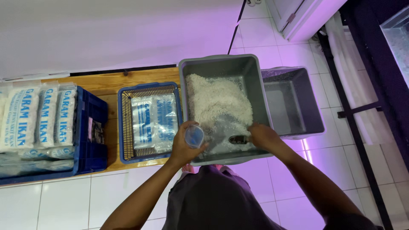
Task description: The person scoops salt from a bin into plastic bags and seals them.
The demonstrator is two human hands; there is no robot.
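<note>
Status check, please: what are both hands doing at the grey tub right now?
Left hand grips a small clear cup at the grey tub rim. Right hand holds a scoop in the white grains. Nothing in between.

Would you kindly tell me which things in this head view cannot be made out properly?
- Scoop in the grey tub: handle hidden inside the right hand.
- Clear cup: contents unreadable; left hand covers part.
- Blue crate: small items inside too dark.
- Stacked white bags: cut off by left edge.
</note>
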